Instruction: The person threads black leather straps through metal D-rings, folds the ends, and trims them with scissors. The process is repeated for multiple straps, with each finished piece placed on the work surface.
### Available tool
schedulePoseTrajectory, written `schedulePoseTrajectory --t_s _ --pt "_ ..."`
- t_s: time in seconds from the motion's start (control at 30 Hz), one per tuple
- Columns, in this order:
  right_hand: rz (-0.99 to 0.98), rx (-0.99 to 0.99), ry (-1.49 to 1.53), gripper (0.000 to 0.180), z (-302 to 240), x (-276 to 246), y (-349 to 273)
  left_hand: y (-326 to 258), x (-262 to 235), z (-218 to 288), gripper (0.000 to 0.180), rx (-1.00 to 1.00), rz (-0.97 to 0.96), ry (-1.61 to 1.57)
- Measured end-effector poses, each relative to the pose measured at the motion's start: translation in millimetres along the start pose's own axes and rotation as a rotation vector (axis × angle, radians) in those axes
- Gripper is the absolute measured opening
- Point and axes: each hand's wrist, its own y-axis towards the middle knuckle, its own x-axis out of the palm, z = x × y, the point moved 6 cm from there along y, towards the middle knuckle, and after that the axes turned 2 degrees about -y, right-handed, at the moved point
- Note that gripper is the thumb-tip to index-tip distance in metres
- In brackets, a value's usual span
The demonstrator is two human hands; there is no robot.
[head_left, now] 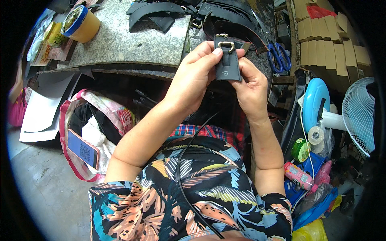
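Both my hands hold up a black leather strap piece (228, 72) in front of the worktable's edge. A brass-coloured D-ring (227, 46) sits near its upper end, with a small metal fitting above it. My left hand (200, 64) pinches the piece from the left, thumb beside the ring. My right hand (253, 86) grips its right edge, fingers curled in behind. The fingers behind the leather are partly hidden. More black leather straps (231, 18) with metal rings lie on the table just beyond my hands.
Blue-handled scissors (278, 57) lie right of my right hand. A stone slab (120, 44) covers the left of the table, with a tub (81, 25) on it. A bag with a phone (83, 148) hangs below left. A fan (359, 114) and stacked cardboard pieces (325, 44) stand right.
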Motion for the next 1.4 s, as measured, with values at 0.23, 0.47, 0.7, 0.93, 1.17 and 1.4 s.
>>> schedulePoseTrajectory --t_s 0.23,0.47,0.7,0.93,1.17,1.4 --pt "0.077 0.114 0.249 0.01 8 1 -3 0 0 0 0.028 0.068 0.021 -0.028" --pt "0.078 0.199 0.202 0.011 15 3 -3 -2 0 1 0.023 0.185 0.065 0.038" --pt "0.072 0.115 0.063 0.012 16 7 -6 -2 -3 1 0.026 0.201 0.101 -0.054" --pt "-0.005 0.119 0.037 0.013 15 -3 0 0 -8 9 0.03 0.181 -0.012 0.037" --pt "0.159 0.13 0.067 0.01 -1 -23 8 -1 -11 14 0.04 0.14 -0.083 0.181" --pt "0.023 0.244 0.151 0.023 6 -16 31 -9 -3 11 0.063 0.035 -0.2 0.287"
